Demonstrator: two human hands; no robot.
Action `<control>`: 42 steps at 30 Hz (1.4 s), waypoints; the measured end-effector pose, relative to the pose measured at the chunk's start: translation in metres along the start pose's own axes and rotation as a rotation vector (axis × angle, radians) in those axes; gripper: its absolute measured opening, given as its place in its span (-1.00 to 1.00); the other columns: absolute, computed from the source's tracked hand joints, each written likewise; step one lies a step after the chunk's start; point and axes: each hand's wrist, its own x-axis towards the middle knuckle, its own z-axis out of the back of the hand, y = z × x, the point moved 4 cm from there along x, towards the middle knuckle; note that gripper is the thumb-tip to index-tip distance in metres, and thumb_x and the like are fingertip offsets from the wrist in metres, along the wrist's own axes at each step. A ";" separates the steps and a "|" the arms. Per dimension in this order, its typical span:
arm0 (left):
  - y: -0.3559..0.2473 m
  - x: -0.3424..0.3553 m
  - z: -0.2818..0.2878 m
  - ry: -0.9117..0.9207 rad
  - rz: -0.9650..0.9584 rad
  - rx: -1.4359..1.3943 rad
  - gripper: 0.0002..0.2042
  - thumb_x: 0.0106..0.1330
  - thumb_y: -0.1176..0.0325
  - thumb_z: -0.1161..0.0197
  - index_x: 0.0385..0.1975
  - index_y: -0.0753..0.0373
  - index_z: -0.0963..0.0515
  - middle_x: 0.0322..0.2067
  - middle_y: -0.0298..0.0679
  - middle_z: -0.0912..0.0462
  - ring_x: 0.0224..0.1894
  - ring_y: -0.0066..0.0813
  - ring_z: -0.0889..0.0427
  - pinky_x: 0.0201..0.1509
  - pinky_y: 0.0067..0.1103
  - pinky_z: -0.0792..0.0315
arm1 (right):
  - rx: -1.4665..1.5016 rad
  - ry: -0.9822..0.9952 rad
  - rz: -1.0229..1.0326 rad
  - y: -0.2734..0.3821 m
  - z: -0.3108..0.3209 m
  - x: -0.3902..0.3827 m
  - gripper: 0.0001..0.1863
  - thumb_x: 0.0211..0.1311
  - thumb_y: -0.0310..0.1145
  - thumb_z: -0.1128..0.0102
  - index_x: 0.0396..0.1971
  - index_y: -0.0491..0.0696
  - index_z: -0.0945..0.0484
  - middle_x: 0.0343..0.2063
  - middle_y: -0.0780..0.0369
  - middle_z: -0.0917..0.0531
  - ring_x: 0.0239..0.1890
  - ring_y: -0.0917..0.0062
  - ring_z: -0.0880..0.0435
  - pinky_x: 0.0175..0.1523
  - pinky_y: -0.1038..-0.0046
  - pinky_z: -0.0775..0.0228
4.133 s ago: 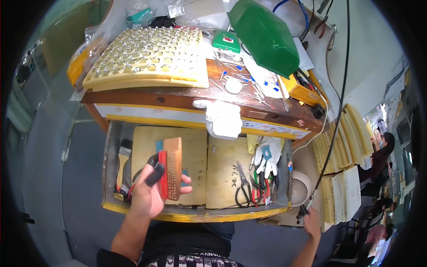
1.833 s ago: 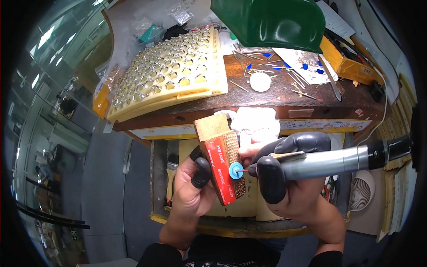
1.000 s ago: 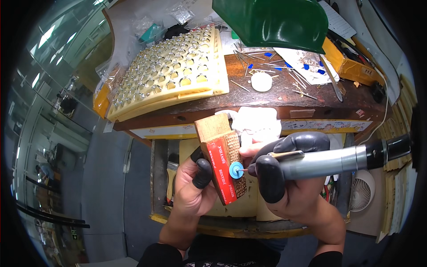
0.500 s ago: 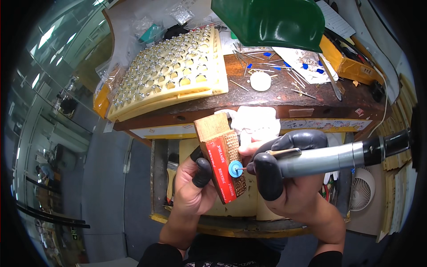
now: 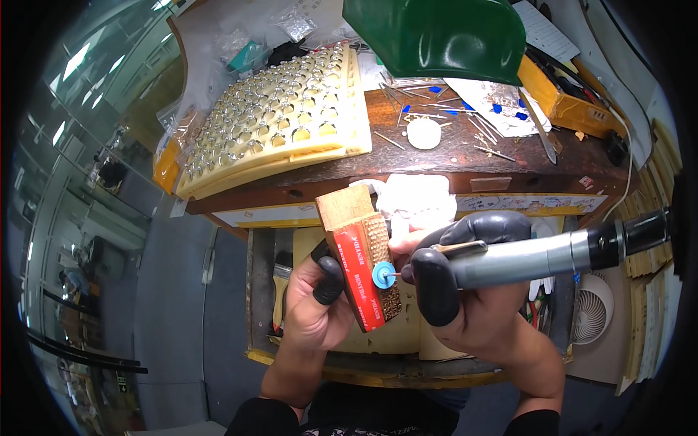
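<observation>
The left hand [image 5: 313, 305] grips a wooden block [image 5: 361, 261] with a red side, its fingers clenched round it, held upright and slightly tilted over the open drawer [image 5: 262, 291] below the table [image 5: 451, 156]. The right hand [image 5: 472, 305] is clenched on a grey rotary tool [image 5: 538, 254], whose long axis runs left to right. Its small blue disc [image 5: 383, 275] touches the block's right face, just left of the right fingers.

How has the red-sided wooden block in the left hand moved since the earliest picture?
Yes. The red-sided wooden block has come up out of the open drawer toward the brown bench edge, and now meets the small blue wheel.
</observation>
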 end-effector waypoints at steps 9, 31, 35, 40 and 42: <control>0.000 0.001 -0.003 -0.068 -0.002 0.010 -0.60 0.43 0.28 -0.09 0.13 0.43 -0.39 0.11 0.07 -0.48 0.15 -0.15 -0.52 0.26 -0.26 -0.40 | 0.004 -0.038 0.004 -0.001 -0.002 0.001 -0.79 0.31 -0.40 -0.15 -0.33 -0.28 -0.57 -0.38 0.11 -0.67 -0.42 0.55 -0.68 -0.30 0.55 -0.55; -0.001 0.000 -0.006 -0.020 -0.010 0.013 -0.49 0.36 0.28 -0.17 0.21 0.48 -0.31 0.17 0.10 -0.43 0.20 -0.14 -0.48 0.33 -0.25 -0.31 | -0.127 -0.031 -0.016 0.001 0.000 0.002 -0.84 0.27 -0.42 -0.15 -0.36 -0.21 -0.63 -0.42 0.18 -0.70 -0.41 0.51 -0.68 -0.08 0.38 -0.53; 0.000 0.001 -0.003 0.009 -0.003 0.033 -0.51 0.36 0.30 -0.17 0.19 0.49 -0.32 0.15 0.10 -0.44 0.19 -0.14 -0.48 0.32 -0.25 -0.32 | -0.098 -0.045 -0.027 0.000 0.000 0.001 -0.83 0.27 -0.41 -0.15 -0.37 -0.20 -0.63 -0.43 0.18 -0.70 -0.41 0.51 -0.68 -0.09 0.38 -0.53; -0.001 0.001 -0.004 0.025 -0.002 0.002 -0.52 0.36 0.31 -0.16 0.18 0.49 -0.33 0.15 0.09 -0.45 0.18 -0.15 -0.49 0.31 -0.26 -0.34 | -0.153 -0.062 -0.003 0.000 -0.001 0.000 -0.82 0.27 -0.40 -0.16 -0.41 -0.20 -0.64 -0.49 0.20 -0.69 -0.45 0.52 -0.67 -0.10 0.38 -0.53; -0.001 0.001 -0.004 0.015 0.004 -0.011 -0.51 0.36 0.31 -0.17 0.18 0.49 -0.32 0.15 0.09 -0.45 0.18 -0.15 -0.49 0.31 -0.26 -0.34 | -0.155 -0.069 -0.005 0.002 0.000 0.002 -0.82 0.27 -0.39 -0.16 -0.41 -0.19 -0.64 -0.49 0.20 -0.69 -0.45 0.52 -0.67 -0.12 0.39 -0.53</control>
